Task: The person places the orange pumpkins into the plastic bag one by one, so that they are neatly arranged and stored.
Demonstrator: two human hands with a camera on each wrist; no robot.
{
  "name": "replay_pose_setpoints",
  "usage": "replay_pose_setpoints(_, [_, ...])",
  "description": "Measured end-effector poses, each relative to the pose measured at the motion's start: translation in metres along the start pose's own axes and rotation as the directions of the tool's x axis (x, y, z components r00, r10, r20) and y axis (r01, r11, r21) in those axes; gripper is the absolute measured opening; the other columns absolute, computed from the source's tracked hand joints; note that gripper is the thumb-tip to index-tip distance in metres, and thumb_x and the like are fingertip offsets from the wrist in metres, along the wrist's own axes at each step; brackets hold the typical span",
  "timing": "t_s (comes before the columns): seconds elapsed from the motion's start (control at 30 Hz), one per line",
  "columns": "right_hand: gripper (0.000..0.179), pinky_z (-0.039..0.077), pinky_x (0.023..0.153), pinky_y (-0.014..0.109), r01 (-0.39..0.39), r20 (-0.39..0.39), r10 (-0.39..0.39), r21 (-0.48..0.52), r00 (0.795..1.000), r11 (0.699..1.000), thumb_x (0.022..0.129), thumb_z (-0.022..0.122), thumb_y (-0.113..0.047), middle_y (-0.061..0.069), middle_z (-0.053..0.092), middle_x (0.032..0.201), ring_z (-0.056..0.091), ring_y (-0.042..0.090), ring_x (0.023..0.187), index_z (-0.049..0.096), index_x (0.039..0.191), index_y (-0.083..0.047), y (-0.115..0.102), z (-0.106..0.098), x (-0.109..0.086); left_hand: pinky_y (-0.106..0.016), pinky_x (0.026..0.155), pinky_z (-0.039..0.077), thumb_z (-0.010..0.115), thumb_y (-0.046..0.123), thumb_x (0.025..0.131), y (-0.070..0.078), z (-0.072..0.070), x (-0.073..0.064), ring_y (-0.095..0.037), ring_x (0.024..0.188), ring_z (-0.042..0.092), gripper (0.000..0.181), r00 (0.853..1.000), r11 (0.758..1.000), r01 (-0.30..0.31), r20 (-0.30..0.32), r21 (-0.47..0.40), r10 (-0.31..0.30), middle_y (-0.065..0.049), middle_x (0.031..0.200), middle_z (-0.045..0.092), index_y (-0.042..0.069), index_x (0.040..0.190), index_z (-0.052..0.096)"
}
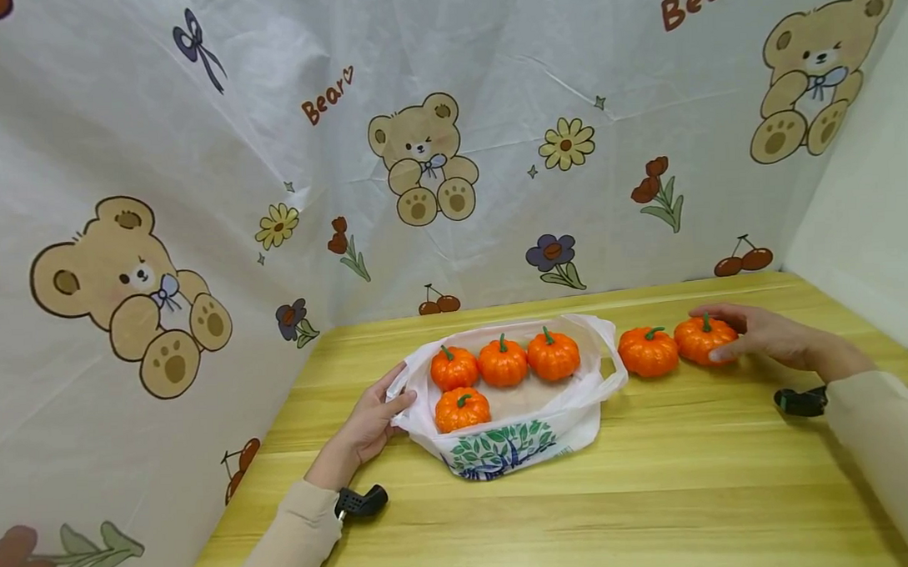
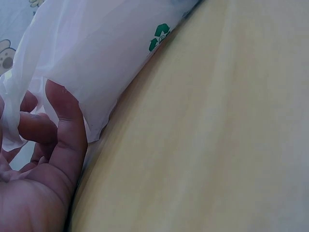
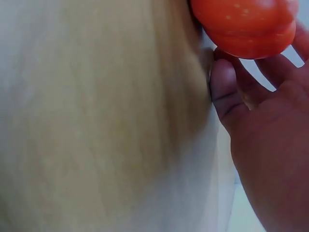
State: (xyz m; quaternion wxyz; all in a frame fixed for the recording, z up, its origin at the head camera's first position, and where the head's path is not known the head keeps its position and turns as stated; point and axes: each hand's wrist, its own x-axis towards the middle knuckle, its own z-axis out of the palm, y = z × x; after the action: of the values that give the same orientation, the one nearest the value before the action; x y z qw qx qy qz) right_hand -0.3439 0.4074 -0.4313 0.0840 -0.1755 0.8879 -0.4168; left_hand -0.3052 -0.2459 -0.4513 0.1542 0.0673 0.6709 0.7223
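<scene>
A white plastic bag with a green tree print lies on the table, its mouth spread wide. Inside sit several small orange pumpkins with green stems: three in a back row and one in front at the left. My left hand holds the bag's left rim between thumb and fingers; the left wrist view shows its fingers curled at the thin plastic. Right of the bag, my right hand grips the outermost pumpkin, thumb in front and fingers behind. Another pumpkin stands between that one and the bag.
The wooden table reaches back to a cloth printed with bears and flowers. A plain white wall borders the right side. A bag handle loops out toward the pumpkins at the right.
</scene>
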Motion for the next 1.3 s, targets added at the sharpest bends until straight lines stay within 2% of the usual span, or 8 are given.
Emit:
replay_pose_setpoints(0.4, [0.078,0.045,0.088,0.01,-0.013,-0.028,0.012,-0.033,1.0,0.999,0.09,0.078,-0.019,0.026,0.044,0.151,0.047,-0.013,0.108,0.038,0.154,-0.003,-0.004,0.003,-0.002,-0.043,0.088,0.063,0.064,0.013,0.103,-0.003,0.0,0.001,-0.02,0.115,0.068,0.078,1.0,1.0,0.002,0.003,0.001,-0.002,-0.015,0.167,0.031,0.025,0.166,0.02])
replay_pose_setpoints(0.6, [0.073,0.048,0.087,0.012,-0.001,-0.063,-0.003,-0.068,0.998,0.998,0.09,0.077,-0.021,0.007,0.052,0.141,0.052,-0.009,0.107,0.042,0.153,-0.008,-0.01,-0.005,-0.004,-0.044,0.089,0.062,0.064,0.014,0.103,-0.004,0.0,0.001,-0.021,0.117,0.068,0.077,1.0,1.0,0.002,-0.008,0.005,-0.002,-0.014,0.166,0.032,0.025,0.166,0.021])
replay_pose_setpoints(0.8, [0.069,0.049,0.085,0.014,-0.003,-0.083,-0.006,-0.099,0.997,0.995,0.092,0.076,-0.02,0.002,0.054,0.138,0.053,-0.009,0.105,0.043,0.152,-0.012,-0.02,-0.014,-0.009,-0.043,0.088,0.062,0.064,0.014,0.103,-0.002,0.0,0.001,-0.02,0.115,0.069,0.077,1.0,1.0,0.007,-0.007,0.008,-0.007,-0.014,0.166,0.033,0.026,0.166,0.021])
replay_pose_setpoints(0.93, [0.066,0.05,0.083,0.016,0.018,-0.112,-0.03,-0.106,0.993,0.994,0.093,0.075,-0.016,0.005,0.058,0.133,0.056,-0.004,0.103,0.043,0.15,-0.01,-0.036,-0.017,-0.009,-0.042,0.088,0.063,0.064,0.014,0.103,0.0,0.0,0.002,-0.021,0.115,0.069,0.077,1.0,1.0,-0.001,-0.008,0.003,0.001,-0.014,0.166,0.033,0.026,0.166,0.021])
replay_pose_setpoints(1.03, [0.066,0.05,0.083,0.019,0.022,-0.114,-0.038,-0.139,0.993,0.99,0.094,0.074,-0.02,0.015,0.055,0.139,0.054,-0.006,0.103,0.041,0.15,-0.009,-0.053,-0.019,-0.009,-0.042,0.088,0.063,0.064,0.014,0.103,0.001,0.0,0.002,-0.021,0.116,0.068,0.078,1.0,1.0,-0.003,-0.01,0.0,0.003,-0.013,0.166,0.033,0.026,0.166,0.021])
replay_pose_setpoints(1.13, [0.066,0.05,0.084,0.025,0.011,-0.114,-0.032,-0.179,0.993,0.984,0.094,0.074,-0.027,0.02,0.052,0.144,0.052,-0.007,0.104,0.041,0.15,-0.012,-0.074,-0.017,-0.01,-0.043,0.088,0.062,0.064,0.013,0.103,0.002,0.0,0.002,-0.022,0.117,0.067,0.078,1.0,1.0,-0.001,-0.01,0.004,0.001,-0.013,0.166,0.033,0.025,0.166,0.021])
replay_pose_setpoints(1.3, [0.066,0.054,0.083,0.031,0.028,-0.073,-0.041,-0.167,0.996,0.986,0.093,0.076,-0.03,0.016,0.054,0.141,0.059,0.008,0.105,0.042,0.148,-0.016,-0.107,-0.006,-0.007,-0.043,0.089,0.062,0.064,0.013,0.103,0.001,0.001,0.0,-0.022,0.117,0.068,0.077,1.0,1.0,0.006,-0.013,0.007,-0.006,-0.014,0.166,0.032,0.026,0.166,0.021])
